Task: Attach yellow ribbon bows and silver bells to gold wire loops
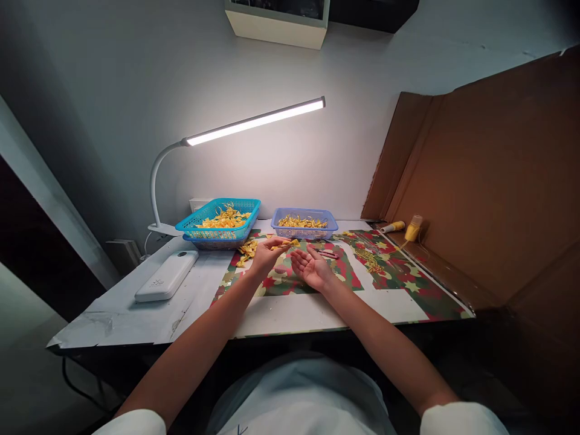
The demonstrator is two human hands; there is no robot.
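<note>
My left hand pinches a small yellow ribbon-like piece between thumb and fingertips, above the camouflage-patterned sheet. Just to its right, my right hand is turned palm up with its fingers spread and nothing visible in it. A pink-handled tool, perhaps thread snips, lies beyond the right hand and is partly hidden. Loose yellow pieces lie in a pile beside the left hand.
Behind my hands stand a blue basket and a purple basket, both containing yellow pieces. A power bank and lamp are left. Gold strands, a yellow thread spool and a cardboard wall stand right.
</note>
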